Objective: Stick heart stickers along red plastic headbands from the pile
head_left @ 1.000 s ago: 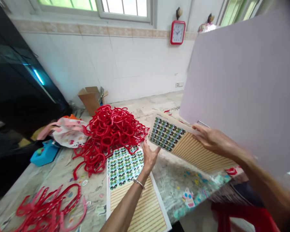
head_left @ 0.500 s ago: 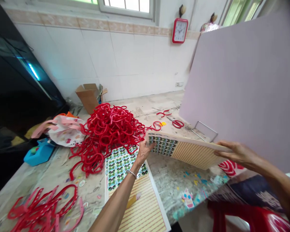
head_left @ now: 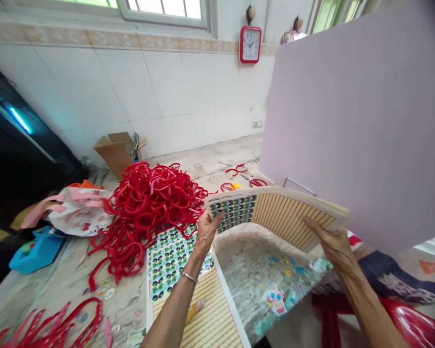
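Stained and paint-specked, your table [head_left: 239, 273] fills most of the lower frame and runs back to a white tiled wall [head_left: 112, 92]. Nearest you, at the lower left, lie loose red straps [head_left: 83, 314], with the lower edge of the frame cutting them off. At lower centre a printed sheet [head_left: 215, 314] lies flat under your left forearm, green and blue pictures on its far part, tan stripes on its near part; a yellow stick [head_left: 194, 311] with a pale tip rests on it. Toward the lower right you have a small sticker [head_left: 277, 302] near the table's edge and a red stool [head_left: 416, 324] beyond it.

Just right of centre, your two hands hold a sheaf of similar sheets [head_left: 279, 212] raised on edge and bowed. Your left hand [head_left: 205, 232] is closed on its left end, thumb over the pictures; your right hand [head_left: 331, 241] is clamped on its right end, over the stripes.

Left of the sheaf you see a tangled red heap [head_left: 155, 203], overlapping the flat sheet's far end, then a white cloth bag [head_left: 81, 212] and a blue dispenser [head_left: 36, 251]. Behind the sheaf sit scissors [head_left: 257, 182]. Farther back, a cardboard box [head_left: 116, 157] stands left of centre, a pale panel [head_left: 348, 125] rises at the right, and a red clock [head_left: 250, 44] hangs at upper centre.
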A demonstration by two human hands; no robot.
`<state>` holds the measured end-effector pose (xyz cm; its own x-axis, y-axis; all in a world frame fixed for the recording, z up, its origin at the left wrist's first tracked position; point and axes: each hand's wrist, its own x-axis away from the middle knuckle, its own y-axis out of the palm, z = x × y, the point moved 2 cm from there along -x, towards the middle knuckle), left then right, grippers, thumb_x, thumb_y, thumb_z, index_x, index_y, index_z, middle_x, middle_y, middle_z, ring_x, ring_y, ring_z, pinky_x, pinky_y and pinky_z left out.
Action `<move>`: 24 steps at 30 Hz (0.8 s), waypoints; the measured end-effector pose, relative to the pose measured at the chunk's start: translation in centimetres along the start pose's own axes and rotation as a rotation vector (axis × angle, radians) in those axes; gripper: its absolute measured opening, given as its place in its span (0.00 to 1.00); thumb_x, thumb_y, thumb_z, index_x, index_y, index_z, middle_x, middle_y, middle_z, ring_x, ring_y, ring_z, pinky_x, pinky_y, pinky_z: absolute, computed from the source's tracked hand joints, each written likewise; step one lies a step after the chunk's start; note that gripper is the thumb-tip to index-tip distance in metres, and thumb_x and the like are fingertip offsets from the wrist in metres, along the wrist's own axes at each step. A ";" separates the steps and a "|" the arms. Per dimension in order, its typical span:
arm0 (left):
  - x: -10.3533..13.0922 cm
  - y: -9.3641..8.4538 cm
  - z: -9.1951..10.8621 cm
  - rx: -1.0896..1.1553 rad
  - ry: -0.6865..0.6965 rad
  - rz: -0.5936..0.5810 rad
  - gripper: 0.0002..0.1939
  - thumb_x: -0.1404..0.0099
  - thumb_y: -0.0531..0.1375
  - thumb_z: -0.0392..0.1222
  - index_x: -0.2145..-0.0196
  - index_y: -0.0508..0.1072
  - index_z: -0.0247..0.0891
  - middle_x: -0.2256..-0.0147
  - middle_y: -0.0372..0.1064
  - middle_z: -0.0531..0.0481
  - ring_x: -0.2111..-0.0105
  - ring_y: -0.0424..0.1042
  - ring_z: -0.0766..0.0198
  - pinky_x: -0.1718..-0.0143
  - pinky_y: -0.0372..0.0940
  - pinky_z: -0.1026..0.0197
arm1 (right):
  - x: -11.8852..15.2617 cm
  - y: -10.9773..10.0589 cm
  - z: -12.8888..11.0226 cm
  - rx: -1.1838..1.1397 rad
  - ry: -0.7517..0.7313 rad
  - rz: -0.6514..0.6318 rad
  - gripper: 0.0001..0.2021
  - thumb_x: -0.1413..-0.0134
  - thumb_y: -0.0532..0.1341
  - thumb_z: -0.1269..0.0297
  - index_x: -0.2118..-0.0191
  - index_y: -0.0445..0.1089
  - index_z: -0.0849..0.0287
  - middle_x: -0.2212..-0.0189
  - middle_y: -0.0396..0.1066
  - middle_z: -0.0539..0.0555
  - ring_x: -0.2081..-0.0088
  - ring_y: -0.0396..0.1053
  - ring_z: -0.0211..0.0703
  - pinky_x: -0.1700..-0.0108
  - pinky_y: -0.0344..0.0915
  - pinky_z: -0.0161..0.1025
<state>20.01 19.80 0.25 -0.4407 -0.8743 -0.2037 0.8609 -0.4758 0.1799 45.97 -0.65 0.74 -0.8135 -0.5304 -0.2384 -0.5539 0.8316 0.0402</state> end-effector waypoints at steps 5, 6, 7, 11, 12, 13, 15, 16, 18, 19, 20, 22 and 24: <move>0.6 -0.4 0.3 -0.042 0.025 0.040 0.24 0.49 0.66 0.45 0.55 0.70 0.37 0.58 0.73 0.46 0.58 0.71 0.58 0.54 0.62 0.56 | 0.4 -1.6 2.0 0.153 0.112 -0.096 0.22 0.73 0.72 0.62 0.63 0.75 0.60 0.67 0.77 0.55 0.62 0.74 0.54 0.56 0.71 0.50; 0.6 -0.2 0.5 -0.054 0.041 0.059 0.25 0.50 0.67 0.44 0.54 0.69 0.38 0.58 0.72 0.47 0.57 0.70 0.59 0.53 0.61 0.57 | 0.6 -1.6 2.5 0.179 0.122 -0.086 0.22 0.73 0.72 0.61 0.64 0.75 0.60 0.67 0.77 0.55 0.62 0.74 0.55 0.56 0.71 0.50; 0.5 0.1 0.7 -0.068 0.065 0.084 0.27 0.51 0.67 0.43 0.53 0.68 0.39 0.57 0.71 0.47 0.57 0.70 0.59 0.52 0.60 0.58 | 0.8 -1.5 2.9 0.187 0.110 -0.063 0.21 0.72 0.72 0.60 0.65 0.75 0.60 0.67 0.77 0.55 0.62 0.74 0.54 0.56 0.71 0.51; -0.2 1.9 2.3 -0.089 0.141 0.193 0.24 0.49 0.66 0.46 0.54 0.69 0.38 0.60 0.71 0.49 0.58 0.69 0.61 0.55 0.60 0.61 | 1.2 -0.2 3.0 0.148 -0.015 -0.039 0.22 0.67 0.70 0.58 0.62 0.74 0.61 0.65 0.76 0.55 0.60 0.73 0.52 0.53 0.69 0.52; -0.5 2.3 2.7 -0.085 0.140 0.221 0.21 0.47 0.64 0.48 0.57 0.70 0.37 0.62 0.71 0.49 0.61 0.69 0.62 0.57 0.61 0.62 | 1.1 0.0 2.8 0.146 -0.019 -0.040 0.22 0.67 0.70 0.57 0.62 0.74 0.61 0.65 0.76 0.55 0.61 0.73 0.52 0.54 0.70 0.51; -0.8 2.6 3.0 -0.085 0.137 0.255 0.19 0.45 0.62 0.50 0.59 0.70 0.36 0.65 0.71 0.50 0.63 0.68 0.63 0.59 0.61 0.63 | 1.0 0.0 2.5 0.155 -0.011 -0.032 0.21 0.67 0.70 0.57 0.63 0.74 0.61 0.65 0.76 0.56 0.62 0.73 0.53 0.56 0.71 0.51; -1.4 2.9 3.5 -0.100 0.131 0.332 0.17 0.41 0.57 0.53 0.65 0.71 0.35 0.71 0.68 0.52 0.69 0.66 0.65 0.65 0.60 0.65 | 0.8 -0.2 1.9 0.202 0.015 0.016 0.19 0.65 0.69 0.55 0.66 0.74 0.61 0.67 0.76 0.56 0.63 0.73 0.53 0.59 0.72 0.49; -1.6 3.0 3.6 -0.113 0.128 0.366 0.17 0.40 0.56 0.54 0.67 0.70 0.35 0.74 0.66 0.53 0.72 0.64 0.66 0.67 0.59 0.65 | 0.6 -0.4 1.5 0.231 0.018 0.049 0.18 0.65 0.69 0.54 0.67 0.74 0.61 0.67 0.76 0.57 0.63 0.73 0.53 0.59 0.72 0.48; -2.0 3.1 3.6 -0.143 0.123 0.421 0.16 0.41 0.57 0.53 0.71 0.69 0.36 0.76 0.62 0.54 0.74 0.61 0.67 0.69 0.57 0.66 | 0.4 -0.7 0.9 0.275 -0.017 0.102 0.18 0.63 0.68 0.53 0.66 0.73 0.60 0.66 0.76 0.56 0.62 0.72 0.53 0.58 0.71 0.47; -2.2 3.0 3.5 -0.159 0.120 0.444 0.15 0.42 0.58 0.52 0.72 0.69 0.36 0.76 0.62 0.55 0.73 0.60 0.66 0.70 0.56 0.65 | 0.3 -0.8 0.7 0.279 -0.043 0.127 0.19 0.62 0.68 0.52 0.65 0.73 0.59 0.65 0.75 0.56 0.61 0.72 0.53 0.57 0.70 0.47; -2.4 3.0 3.4 -0.175 0.118 0.463 0.14 0.43 0.58 0.51 0.72 0.69 0.36 0.76 0.61 0.55 0.73 0.60 0.66 0.70 0.55 0.65 | 0.2 -0.9 0.7 0.278 -0.058 0.146 0.20 0.62 0.67 0.52 0.64 0.73 0.60 0.64 0.75 0.56 0.61 0.72 0.53 0.56 0.70 0.47; -2.6 2.8 3.2 -0.201 0.114 0.483 0.12 0.42 0.58 0.49 0.73 0.69 0.36 0.76 0.61 0.55 0.73 0.60 0.65 0.70 0.55 0.65 | 0.2 -0.9 1.1 0.280 -0.038 0.119 0.21 0.62 0.67 0.52 0.63 0.73 0.59 0.64 0.75 0.56 0.60 0.72 0.54 0.55 0.70 0.49; -2.5 2.7 2.9 -0.217 0.110 0.463 0.13 0.41 0.56 0.50 0.73 0.68 0.37 0.77 0.60 0.55 0.74 0.59 0.66 0.71 0.54 0.65 | 0.3 -0.8 2.0 0.272 0.017 0.015 0.21 0.65 0.69 0.52 0.62 0.73 0.57 0.65 0.75 0.55 0.59 0.72 0.56 0.54 0.70 0.51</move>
<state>22.66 20.48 4.08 0.0182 -0.9675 -0.2523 0.9972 -0.0006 0.0742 46.49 -1.12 -1.32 -0.8252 -0.5187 -0.2237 -0.4759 0.8517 -0.2193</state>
